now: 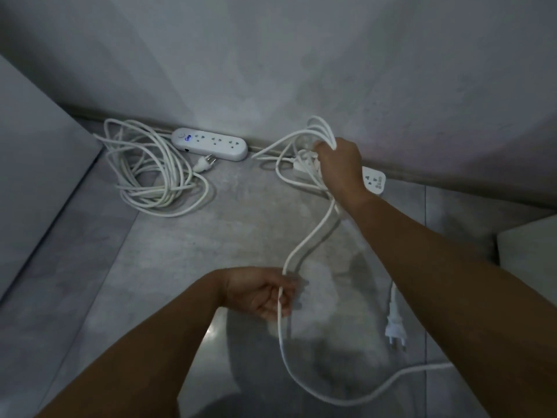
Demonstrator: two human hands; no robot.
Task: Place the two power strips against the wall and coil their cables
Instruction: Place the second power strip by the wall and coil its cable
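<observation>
Right grip point(337, 158) clenched on cable loops point(319, 131) above second power strip point(374, 183) at wall; left grip point(265, 292) pinching slack point(281, 327): risk of dragging strip off wall, plug point(395, 324) snagging.

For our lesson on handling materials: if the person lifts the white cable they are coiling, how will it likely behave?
Probably floppy: the white cable sags in curves between the right hand and left hand. Its loose tail on the floor would likely drag, and its plug may swing.
</observation>
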